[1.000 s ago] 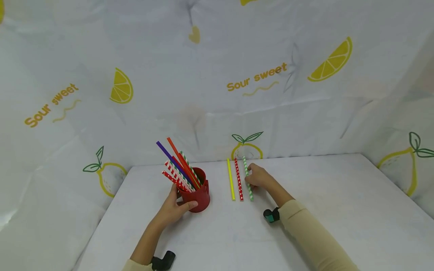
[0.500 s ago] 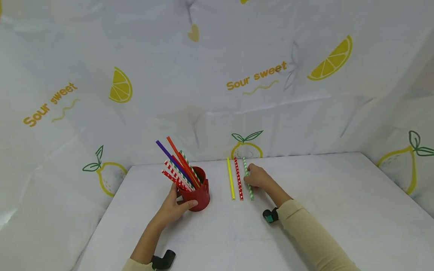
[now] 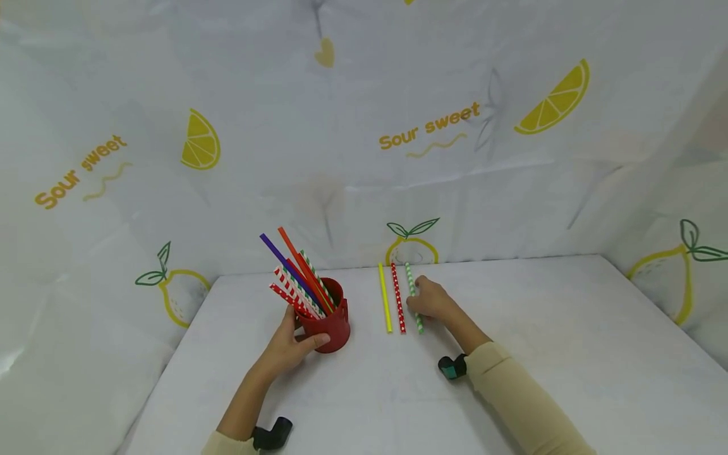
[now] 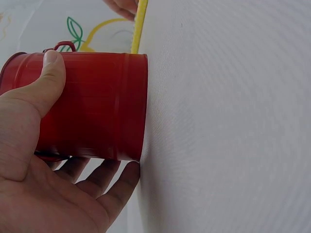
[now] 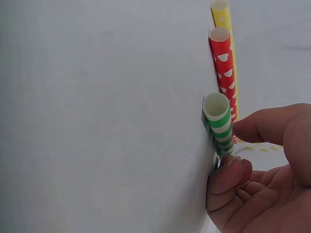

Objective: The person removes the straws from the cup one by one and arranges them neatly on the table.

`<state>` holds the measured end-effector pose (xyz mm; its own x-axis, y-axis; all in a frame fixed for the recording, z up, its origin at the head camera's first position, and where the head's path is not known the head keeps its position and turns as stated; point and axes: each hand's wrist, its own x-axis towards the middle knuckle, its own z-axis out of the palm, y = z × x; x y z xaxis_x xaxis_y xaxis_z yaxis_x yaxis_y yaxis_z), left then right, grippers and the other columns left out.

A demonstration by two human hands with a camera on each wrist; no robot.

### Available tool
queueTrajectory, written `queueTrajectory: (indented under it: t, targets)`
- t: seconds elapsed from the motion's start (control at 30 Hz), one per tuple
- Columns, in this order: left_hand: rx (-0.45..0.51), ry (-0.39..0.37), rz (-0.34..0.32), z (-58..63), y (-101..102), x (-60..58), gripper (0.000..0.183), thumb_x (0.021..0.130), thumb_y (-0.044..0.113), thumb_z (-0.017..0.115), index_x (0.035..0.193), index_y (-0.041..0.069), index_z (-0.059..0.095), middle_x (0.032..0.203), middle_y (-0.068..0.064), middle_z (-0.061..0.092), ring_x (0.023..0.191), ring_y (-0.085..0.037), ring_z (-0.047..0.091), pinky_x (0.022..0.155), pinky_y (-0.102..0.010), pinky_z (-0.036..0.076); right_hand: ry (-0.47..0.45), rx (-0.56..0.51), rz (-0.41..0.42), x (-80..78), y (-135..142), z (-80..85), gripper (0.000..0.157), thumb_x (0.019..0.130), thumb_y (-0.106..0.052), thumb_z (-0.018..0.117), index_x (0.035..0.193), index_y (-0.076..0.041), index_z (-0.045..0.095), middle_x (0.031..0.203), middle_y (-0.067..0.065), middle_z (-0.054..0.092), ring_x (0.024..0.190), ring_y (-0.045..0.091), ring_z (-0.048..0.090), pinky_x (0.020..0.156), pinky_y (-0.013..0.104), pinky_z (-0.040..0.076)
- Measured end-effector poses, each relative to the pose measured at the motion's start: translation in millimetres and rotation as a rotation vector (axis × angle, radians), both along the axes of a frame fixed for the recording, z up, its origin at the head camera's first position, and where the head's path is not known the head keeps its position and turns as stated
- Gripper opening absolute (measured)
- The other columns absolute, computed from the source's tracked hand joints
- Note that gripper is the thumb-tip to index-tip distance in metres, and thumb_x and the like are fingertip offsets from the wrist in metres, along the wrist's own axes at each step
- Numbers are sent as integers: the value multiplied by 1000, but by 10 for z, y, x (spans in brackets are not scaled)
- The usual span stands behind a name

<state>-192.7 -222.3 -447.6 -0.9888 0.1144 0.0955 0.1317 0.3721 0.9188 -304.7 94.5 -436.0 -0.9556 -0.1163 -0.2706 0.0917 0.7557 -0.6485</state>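
Observation:
In the head view my left hand (image 3: 290,347) grips a small red bucket (image 3: 335,332) standing on the table. Its thumb lies along the near side, and the fingers curve round the other side in the left wrist view. Several straws (image 3: 301,281), plain and patterned, lean leftward out of the bucket. My right hand (image 3: 433,300) is at a green-and-white striped straw (image 5: 218,119) lying on the table. Seen from the right wrist, the thumb is on one side of this straw and the curled fingers on the other, close around it.
Left of the striped straw lie a red straw with white hearts (image 3: 399,300) and a yellow straw (image 3: 385,300), roughly parallel to it. Behind the white table (image 3: 540,354) hangs a white cloth (image 3: 273,126) printed with lemons.
The right thumb has shifted slightly left over the green striped straw. My left hand and the bucket hold their place; the view itself drifts slightly.

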Motion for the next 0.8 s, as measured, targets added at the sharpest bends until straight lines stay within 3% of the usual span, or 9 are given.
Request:
queueTrajectory:
  t: [0.33,0.53,0.67,0.8]
  targets:
    - [0,-18,3,39,-3,18,96,84,26,83,154,21,19,153,-9,38,138,-36,40,99,-51,50,35,2,19,31,17,-5,58,93,-18,62,144,1,40,92,13,58,63,18,56,53,27,48]
    - [12,-29,8,41,-20,10,95,84,26,84,153,21,19,154,-10,37,139,-37,39,98,-53,50,67,-86,36,32,116,2,52,95,-20,61,139,1,46,97,12,57,76,21,56,63,30,49]
    - [18,-24,1,31,-15,4,95,84,25,83,154,22,19,154,-10,37,139,-37,39,99,-52,49,53,-110,18,38,169,14,48,94,-20,61,135,1,48,96,12,57,70,21,58,61,30,49]
    - [19,-20,-4,32,4,6,95,84,24,83,154,20,18,154,-11,37,138,-38,39,99,-52,49,110,-121,31,73,116,60,44,94,-16,59,134,0,49,90,10,56,63,19,56,57,28,47]
